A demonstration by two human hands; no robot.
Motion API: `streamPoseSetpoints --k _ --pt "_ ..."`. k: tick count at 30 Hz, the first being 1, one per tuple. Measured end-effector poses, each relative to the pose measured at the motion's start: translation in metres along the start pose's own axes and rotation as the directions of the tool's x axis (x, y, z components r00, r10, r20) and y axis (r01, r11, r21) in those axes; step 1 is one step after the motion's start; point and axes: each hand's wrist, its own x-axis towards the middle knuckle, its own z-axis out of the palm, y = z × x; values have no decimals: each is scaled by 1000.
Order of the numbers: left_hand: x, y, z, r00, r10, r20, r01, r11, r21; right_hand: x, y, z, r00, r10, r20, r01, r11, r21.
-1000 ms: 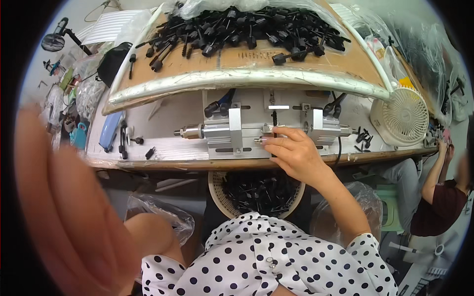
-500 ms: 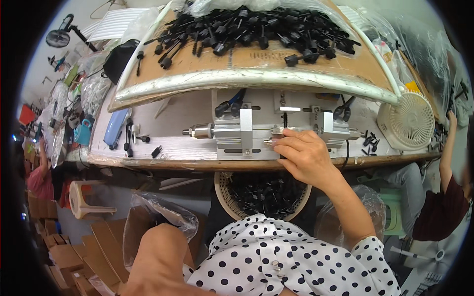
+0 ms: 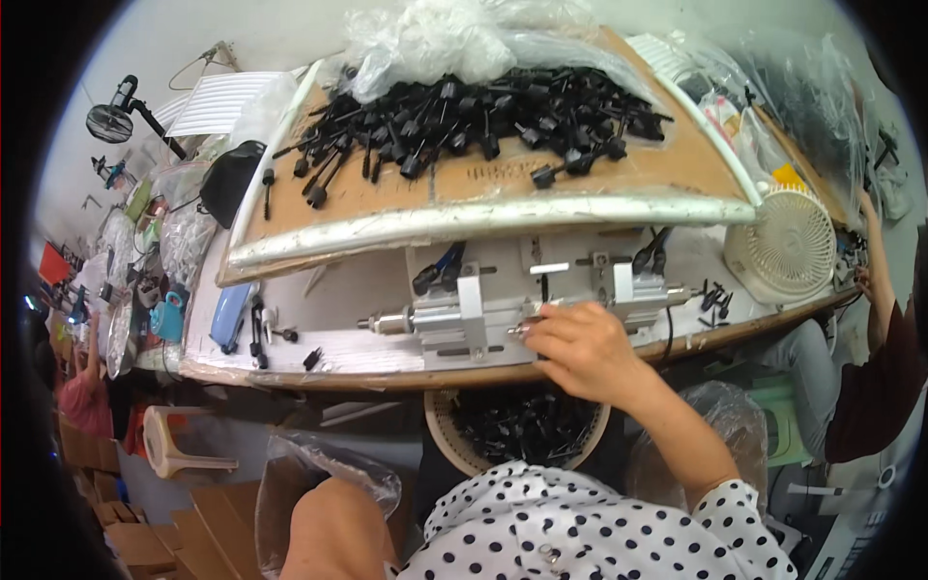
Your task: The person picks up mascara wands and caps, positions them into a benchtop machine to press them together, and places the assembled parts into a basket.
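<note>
My right hand [image 3: 585, 350] reaches across the table edge to the middle of a silver metal fixture [image 3: 445, 333]. Its fingers are bent together around the fixture's centre, and what lies between them is hidden. A small shiny metal tip [image 3: 517, 331] pokes out beside the fingertips. Just beyond them a thin black brush [image 3: 544, 288] stands upright below a small white bar [image 3: 550, 268]. My left hand is out of sight; a bare limb [image 3: 333, 527] shows at the lower left, and I cannot tell whether it is a knee or an arm.
Black mascara wands [image 3: 483, 126] are heaped on a raised cardboard-covered board [image 3: 454, 198]. A basket [image 3: 440, 435] of black pieces sits under the table edge. A white fan [image 3: 783, 242] stands at right, near loose black bits [image 3: 715, 302]. Another person's arm [image 3: 882, 261] shows at far right.
The whole view has tilted upward, so the table and board sit lower in the picture. My right hand stays at the fixture's middle, its fingers slightly more bunched.
</note>
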Motion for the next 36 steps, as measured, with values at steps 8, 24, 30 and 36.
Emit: streamPoseSetpoints --k 8,24,30,36 --pt "1 3 0 1000 1 9 -2 1000 13 -3 0 4 999 23 -27 -23 1000 -1" --pt "7 1 0 999 -33 3 32 997 63 -1 -1 2 999 30 -42 -29 999 26" --pt "16 -13 -4 996 -86 20 85 994 67 -4 0 3 999 31 -33 -31 999 9" --pt "40 -35 -22 978 -185 92 169 972 162 -2 -1 4 998 51 -43 -50 999 6"
